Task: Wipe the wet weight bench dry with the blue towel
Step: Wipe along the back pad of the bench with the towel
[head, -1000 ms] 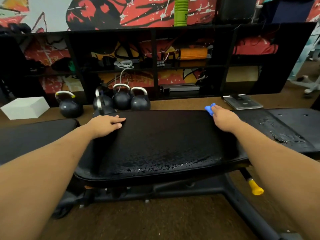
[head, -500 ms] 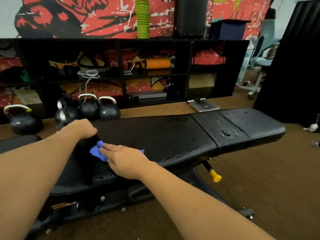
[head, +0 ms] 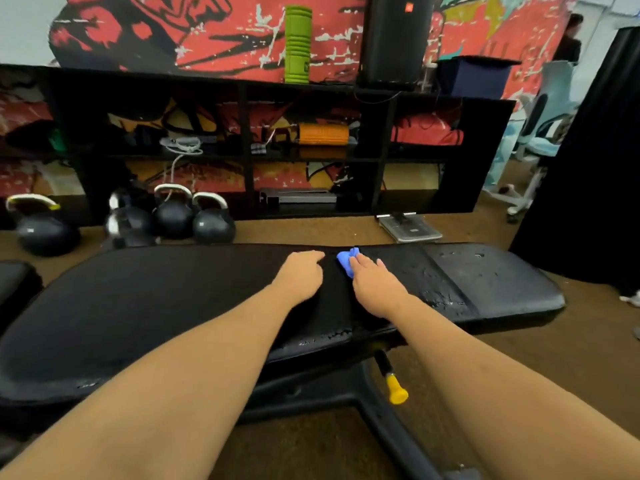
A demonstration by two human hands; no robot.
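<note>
Two grips lie on the bench [head: 173, 306]: the left grip [head: 301, 275] rests loosely curled and empty, the right grip [head: 375, 289] presses flat, straight-fingered, on the towel [head: 347, 259], bunched near the far edge at mid-bench. We judge the wipe mid-course: droplets [head: 436, 289] show to the right and along the near edge. We should spread the towel wider, press evenly, and draw overlapping strokes rightward

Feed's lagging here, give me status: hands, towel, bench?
Right hand pressing blue towel at far edge of weight bench. Left hand resting beside it, empty. Droplets visible right of towel. Nothing blocking.
</note>
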